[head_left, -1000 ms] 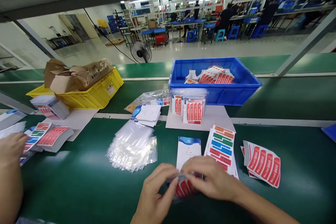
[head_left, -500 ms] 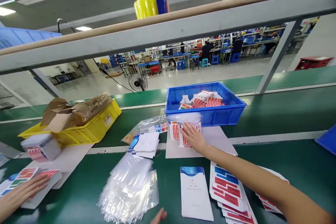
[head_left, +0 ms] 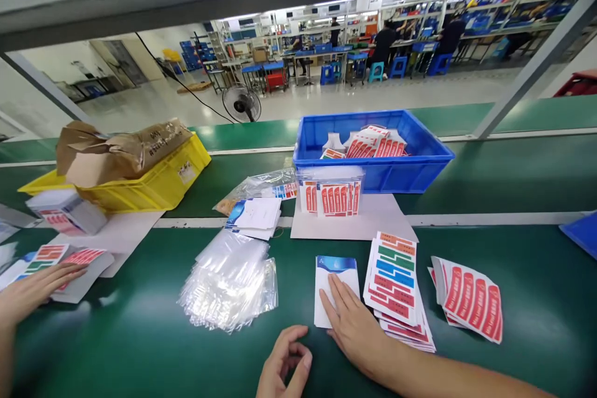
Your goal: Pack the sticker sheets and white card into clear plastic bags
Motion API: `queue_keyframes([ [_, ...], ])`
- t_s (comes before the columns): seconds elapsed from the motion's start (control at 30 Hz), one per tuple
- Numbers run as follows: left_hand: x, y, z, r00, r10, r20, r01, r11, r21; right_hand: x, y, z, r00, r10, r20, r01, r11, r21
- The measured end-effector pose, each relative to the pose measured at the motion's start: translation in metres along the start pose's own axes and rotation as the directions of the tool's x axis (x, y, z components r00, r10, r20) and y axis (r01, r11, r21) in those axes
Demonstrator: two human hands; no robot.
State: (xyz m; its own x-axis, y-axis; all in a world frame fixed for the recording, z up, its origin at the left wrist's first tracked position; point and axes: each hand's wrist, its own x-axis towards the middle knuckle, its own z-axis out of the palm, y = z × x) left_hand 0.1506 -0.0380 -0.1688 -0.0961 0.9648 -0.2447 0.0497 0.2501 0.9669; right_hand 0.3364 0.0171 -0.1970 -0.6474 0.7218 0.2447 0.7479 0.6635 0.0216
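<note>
My right hand lies flat, fingers stretched, on a white leaflet with a blue top band. To its left my left hand hovers low over the green surface, fingers loosely curled, thumb apart, holding nothing. Just right of the leaflet is a fanned stack of coloured label sheets, with red label sheets farther right. A fanned pile of clear plastic bags lies left of my hands, below some white-and-blue leaflets. Filled clear bags stand against the blue bin.
The blue bin contains red-and-white label sheets. At back left a yellow crate carries brown paper. Another person's hand rests on label sheets at far left. A metal frame bar crosses above.
My right hand has come back from the filled bags by the blue bin onto the leaflet. My left hand has risen farther into view. The camera has tilted down.
</note>
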Motion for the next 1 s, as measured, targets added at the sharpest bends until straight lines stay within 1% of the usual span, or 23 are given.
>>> queue_keyframes([
  [0.07, 0.003, -0.002, -0.002, 0.996, -0.059, 0.067, 0.063, 0.996, -0.056, -0.009, -0.006, 0.002, 0.995, -0.001, -0.102, -0.003, 0.999, -0.04],
  [0.17, 0.004, -0.006, -0.001, 0.974, -0.179, 0.139, 0.202, 0.963, -0.176, -0.009, -0.006, -0.009, 0.986, -0.018, -0.165, 0.025, 0.999, 0.04],
  [0.23, 0.003, -0.009, 0.003, 0.949, -0.253, 0.189, 0.303, 0.899, -0.316, -0.008, -0.008, -0.019, 0.98, -0.006, -0.198, 0.03, 0.992, 0.121],
  [0.3, 0.002, -0.014, 0.01, 0.925, -0.311, 0.217, 0.377, 0.809, -0.45, -0.009, -0.013, -0.023, 0.975, 0.006, -0.223, 0.038, 0.981, 0.19],
  [0.37, 0.0, -0.018, 0.016, 0.916, -0.341, 0.211, 0.4, 0.743, -0.536, -0.011, -0.018, -0.02, 0.972, 0.027, -0.235, 0.036, 0.965, 0.261],
  [0.4, -0.001, -0.02, 0.018, 0.915, -0.349, 0.202, 0.4, 0.73, -0.554, -0.012, -0.02, -0.017, 0.972, 0.041, -0.232, 0.031, 0.954, 0.299],
  [0.47, -0.004, -0.02, 0.019, 0.913, -0.348, 0.211, 0.405, 0.73, -0.55, -0.013, -0.02, -0.012, 0.976, 0.078, -0.205, 0.006, 0.926, 0.377],
  [0.57, -0.01, -0.017, 0.014, 0.892, -0.343, 0.293, 0.446, 0.77, -0.457, -0.011, -0.013, -0.012, 0.988, 0.108, -0.107, -0.045, 0.879, 0.475],
  [0.63, -0.013, -0.016, 0.009, 0.855, -0.355, 0.377, 0.489, 0.795, -0.36, -0.008, -0.007, -0.018, 0.99, 0.126, -0.068, -0.076, 0.862, 0.502],
  [0.67, -0.015, -0.016, 0.008, 0.831, -0.36, 0.425, 0.509, 0.799, -0.319, -0.007, -0.006, -0.022, 0.988, 0.135, -0.079, -0.078, 0.863, 0.499],
  [0.7, -0.016, -0.016, 0.007, 0.805, -0.357, 0.474, 0.53, 0.792, -0.303, -0.006, -0.007, -0.027, 0.983, 0.142, -0.119, -0.067, 0.871, 0.488],
  [0.73, -0.017, -0.017, 0.007, 0.786, -0.342, 0.516, 0.548, 0.771, -0.325, -0.006, -0.01, -0.032, 0.975, 0.135, -0.178, -0.036, 0.88, 0.473],
  [0.77, -0.017, -0.017, 0.008, 0.775, -0.314, 0.548, 0.566, 0.731, -0.381, -0.007, -0.015, -0.038, 0.964, 0.109, -0.242, 0.014, 0.889, 0.458],
  [0.83, -0.016, -0.017, 0.01, 0.77, -0.257, 0.584, 0.602, 0.595, -0.532, -0.012, -0.028, -0.048, 0.928, -0.011, -0.373, 0.186, 0.881, 0.434],
  [0.87, -0.015, -0.016, 0.011, 0.768, -0.234, 0.596, 0.617, 0.522, -0.589, -0.015, -0.033, -0.052, 0.905, -0.076, -0.419, 0.272, 0.859, 0.434],
  [0.9, -0.014, -0.014, 0.012, 0.771, -0.209, 0.601, 0.619, 0.466, -0.632, -0.017, -0.035, -0.056, 0.89, -0.119, -0.44, 0.33, 0.834, 0.442],
  [0.93, -0.013, -0.013, 0.012, 0.778, -0.181, 0.602, 0.613, 0.432, -0.662, -0.02, -0.033, -0.06, 0.888, -0.135, -0.439, 0.347, 0.823, 0.45],
  [0.97, -0.012, -0.011, 0.012, 0.783, -0.148, 0.604, 0.604, 0.412, -0.682, -0.021, -0.026, -0.063, 0.902, -0.111, -0.418, 0.313, 0.835, 0.453],
  [1.0, -0.012, -0.008, 0.012, 0.791, -0.12, 0.6, 0.592, 0.398, -0.7, -0.022, -0.012, -0.066, 0.928, -0.051, -0.369, 0.226, 0.865, 0.449],
])
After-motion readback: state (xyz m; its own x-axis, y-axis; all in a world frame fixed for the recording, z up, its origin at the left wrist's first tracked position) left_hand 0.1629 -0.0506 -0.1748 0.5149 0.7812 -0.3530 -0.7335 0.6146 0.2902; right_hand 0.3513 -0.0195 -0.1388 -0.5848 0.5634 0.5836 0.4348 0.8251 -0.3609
